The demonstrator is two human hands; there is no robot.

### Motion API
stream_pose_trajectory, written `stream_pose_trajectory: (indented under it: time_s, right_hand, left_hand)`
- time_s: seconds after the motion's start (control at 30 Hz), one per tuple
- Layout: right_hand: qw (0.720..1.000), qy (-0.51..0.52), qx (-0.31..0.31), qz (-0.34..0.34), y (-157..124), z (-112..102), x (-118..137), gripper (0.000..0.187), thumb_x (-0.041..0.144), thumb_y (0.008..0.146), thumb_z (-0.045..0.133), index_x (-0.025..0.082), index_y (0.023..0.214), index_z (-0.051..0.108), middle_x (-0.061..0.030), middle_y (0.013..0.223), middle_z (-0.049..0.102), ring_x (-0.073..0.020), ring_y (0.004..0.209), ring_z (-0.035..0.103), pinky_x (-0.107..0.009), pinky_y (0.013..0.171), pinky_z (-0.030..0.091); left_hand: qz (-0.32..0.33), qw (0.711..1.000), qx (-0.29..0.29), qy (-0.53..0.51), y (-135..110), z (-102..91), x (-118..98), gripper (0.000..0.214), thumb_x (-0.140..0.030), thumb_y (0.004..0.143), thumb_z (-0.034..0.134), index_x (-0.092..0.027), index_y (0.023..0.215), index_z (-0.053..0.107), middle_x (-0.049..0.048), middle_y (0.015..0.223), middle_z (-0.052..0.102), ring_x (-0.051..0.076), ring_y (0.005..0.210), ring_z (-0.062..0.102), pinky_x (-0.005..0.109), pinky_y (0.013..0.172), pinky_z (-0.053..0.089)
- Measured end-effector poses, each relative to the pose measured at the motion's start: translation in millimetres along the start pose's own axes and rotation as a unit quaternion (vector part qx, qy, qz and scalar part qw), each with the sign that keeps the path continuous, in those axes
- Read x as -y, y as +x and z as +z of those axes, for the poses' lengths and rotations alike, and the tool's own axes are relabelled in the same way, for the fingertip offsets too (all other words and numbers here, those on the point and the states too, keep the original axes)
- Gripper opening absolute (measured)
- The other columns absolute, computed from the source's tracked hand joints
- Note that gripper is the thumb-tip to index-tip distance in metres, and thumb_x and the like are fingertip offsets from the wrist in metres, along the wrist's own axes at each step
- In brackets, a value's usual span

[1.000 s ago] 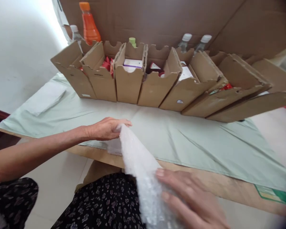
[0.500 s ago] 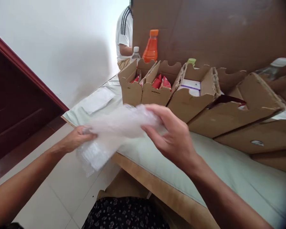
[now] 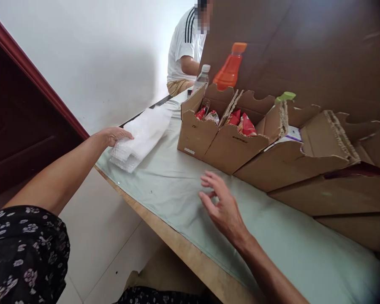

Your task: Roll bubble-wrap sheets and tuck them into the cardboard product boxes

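Note:
My left hand (image 3: 115, 136) grips the left edge of a folded sheet of bubble wrap (image 3: 142, 135) at the far left end of the cloth-covered table (image 3: 180, 181). The wrap is whitish and see-through, its layers showing at the near end. Over the cloth, in front of the cardboard boxes, my right hand (image 3: 220, 202) holds nothing; its fingers are apart and slightly curled. The nearest box (image 3: 196, 135) to that hand has small red packets (image 3: 202, 112) inside.
A row of cut cardboard boxes (image 3: 253, 147) runs along the table to the right, some with red packets (image 3: 247, 125). Behind them stand a clear bottle (image 3: 202, 78), an orange bottle (image 3: 229, 69) and a cardboard panel (image 3: 297, 50). A person (image 3: 183, 50) sits beyond the table.
My left hand has carried the bubble wrap away from me to the table's far left end. My right hand has let go of it and moved lower. The view has shifted left.

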State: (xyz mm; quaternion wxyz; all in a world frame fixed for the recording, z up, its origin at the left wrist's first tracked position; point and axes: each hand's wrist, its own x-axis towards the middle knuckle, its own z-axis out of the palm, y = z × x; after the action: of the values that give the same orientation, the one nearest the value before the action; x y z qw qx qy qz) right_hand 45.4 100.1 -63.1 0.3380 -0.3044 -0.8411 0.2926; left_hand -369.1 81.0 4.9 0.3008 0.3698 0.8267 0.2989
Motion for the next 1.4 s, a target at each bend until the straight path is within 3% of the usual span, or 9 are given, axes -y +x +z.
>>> stream_pose_trajectory:
  time_s: [0.17, 0.3, 0.47, 0.67, 0.93, 1.03, 1.1, 1.23, 1.4]
  right_hand:
    - [0.999, -0.027, -0.019, 0.023, -48.7, 0.8, -28.3, 0.023, 0.026, 0.099, 0.059, 0.02, 0.119, 0.069, -0.0162, 0.138, 0.067, -0.022, 0.104, 0.075, -0.034, 0.081, 0.066]
    - [0.999, -0.038, -0.023, 0.024, -50.6, -1.0, -27.9, 0.022, 0.026, 0.1, 0.058, 0.019, 0.118, 0.069, -0.0169, 0.137, 0.068, -0.0233, 0.106, 0.075, -0.034, 0.078, 0.066]
    - [0.999, -0.046, -0.028, 0.001, -52.4, 1.5, -31.8, 0.024, 0.024, 0.1, 0.058, 0.019, 0.119, 0.07, -0.0152, 0.135, 0.07, -0.0251, 0.117, 0.073, -0.037, 0.085, 0.067]
    - [0.999, -0.04, -0.025, -0.019, -55.7, 1.5, -33.3, 0.02, 0.022, 0.098, 0.059, 0.02, 0.112, 0.073, -0.0136, 0.128, 0.073, -0.0252, 0.116, 0.073, -0.044, 0.099, 0.063]
    - [0.996, -0.08, 0.027, 0.011, -57.4, 4.8, -16.3, 0.023, 0.014, 0.094, 0.058, 0.019, 0.107, 0.075, -0.0139, 0.128, 0.074, -0.0248, 0.119, 0.071, -0.045, 0.104, 0.057]
    - [0.989, -0.129, 0.069, 0.018, -76.2, 1.5, 6.8, 0.017, 0.022, 0.088, 0.073, 0.023, 0.105, 0.076, -0.0065, 0.136, 0.072, -0.0219, 0.125, 0.067, -0.037, 0.106, 0.053]
    - [0.977, -0.158, 0.142, -0.026, -90.3, -4.0, 21.4, 0.017, 0.027, 0.093, 0.071, 0.022, 0.109, 0.074, -0.0034, 0.141, 0.069, -0.0193, 0.128, 0.064, -0.035, 0.104, 0.051]
    - [0.96, -0.194, 0.184, -0.078, -130.6, -47.9, 38.7, 0.017, 0.028, 0.102, 0.058, 0.022, 0.111, 0.071, 0.0013, 0.133, 0.074, -0.0166, 0.13, 0.061, -0.036, 0.106, 0.047]
    - [0.951, -0.273, -0.135, 0.055, -193.3, -215.6, 13.5, 0.018, 0.025, 0.101, 0.057, 0.026, 0.114, 0.07, -0.0039, 0.124, 0.076, -0.0215, 0.12, 0.069, -0.045, 0.105, 0.052]
  left_hand:
    - [-0.05, 0.998, 0.046, 0.016, 16.8, -3.7, -6.8, 0.047, -0.046, 0.064, 0.088, -0.013, 0.096, 0.073, 0.0127, 0.09, 0.079, 0.032, 0.093, 0.076, 0.045, 0.085, 0.064]
    - [-0.045, 0.996, -0.015, 0.069, 8.8, -4.8, -9.9, 0.071, -0.047, 0.068, 0.086, -0.011, 0.127, 0.065, 0.0199, 0.12, 0.075, 0.038, 0.114, 0.07, 0.051, 0.097, 0.058]
    - [0.106, 0.931, -0.198, 0.288, -25.1, 38.4, -5.9, 0.088, -0.058, 0.092, 0.063, -0.022, 0.164, 0.028, 0.0204, 0.176, 0.013, 0.047, 0.161, 0.014, 0.069, 0.126, 0.015]
    - [0.155, 0.895, -0.032, 0.418, -21.6, 84.9, 9.6, 0.063, -0.048, 0.104, 0.04, -0.026, 0.164, 0.037, 0.0188, 0.176, 0.019, 0.044, 0.162, 0.017, 0.071, 0.121, 0.02]
    - [0.179, 0.886, -0.039, 0.426, -39.3, 86.9, -4.4, 0.072, -0.055, 0.102, 0.039, -0.016, 0.162, 0.038, 0.0254, 0.175, 0.015, 0.053, 0.16, 0.013, 0.082, 0.118, 0.013]
    - [0.33, 0.866, -0.139, 0.348, -66.3, 127.9, 4.2, 0.07, -0.057, 0.102, 0.03, -0.04, 0.169, 0.014, 0.0007, 0.18, -0.007, 0.048, 0.161, 0.016, 0.075, 0.125, 0.014]
    - [0.458, 0.842, -0.082, 0.272, -84.2, 170.1, 9.5, 0.078, -0.065, 0.094, 0.036, -0.06, 0.163, 0.001, -0.0189, 0.175, -0.016, 0.052, 0.159, 0.018, 0.077, 0.123, 0.021]
    - [0.533, 0.808, 0.023, 0.249, -142.0, 254.4, 6.1, 0.074, -0.056, 0.095, 0.04, -0.05, 0.166, 0.017, -0.004, 0.176, 0.024, 0.047, 0.154, 0.037, 0.072, 0.121, 0.035]
    - [0.561, 0.754, 0.051, 0.339, -184.7, 292.5, 1.4, 0.062, -0.053, 0.098, 0.036, -0.028, 0.148, 0.063, 0.012, 0.161, 0.053, 0.04, 0.151, 0.046, 0.064, 0.123, 0.034]
